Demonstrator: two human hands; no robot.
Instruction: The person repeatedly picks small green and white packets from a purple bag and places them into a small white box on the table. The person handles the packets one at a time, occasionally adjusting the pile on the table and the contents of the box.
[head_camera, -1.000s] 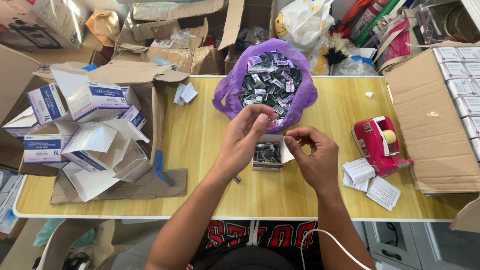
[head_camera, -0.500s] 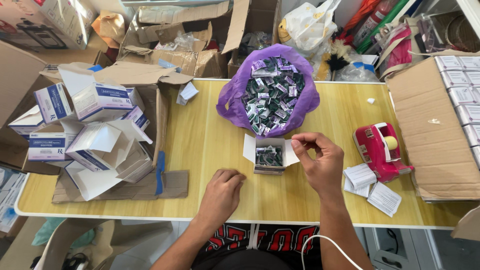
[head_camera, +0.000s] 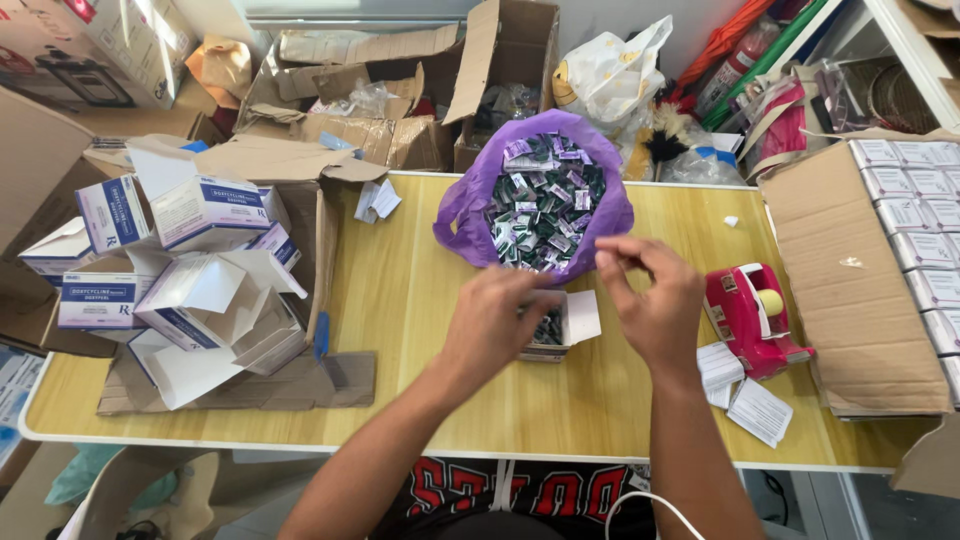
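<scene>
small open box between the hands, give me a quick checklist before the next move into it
1. Small box flaps open: ok.
2. Box has room left: cannot tell, the left hand covers part of it.
3. Purple bag of packets open and just behind the box: ok.
4. Right hand holding a packet: cannot tell, fingers hide it.
5. Bare table around the box: ok.
6. Pink tape dispenser clear of the right hand: ok.

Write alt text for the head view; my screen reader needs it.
Two bare hands, left hand and right hand, meet over a small open box on a yellow table, below a purple bag full of small packets.
</scene>
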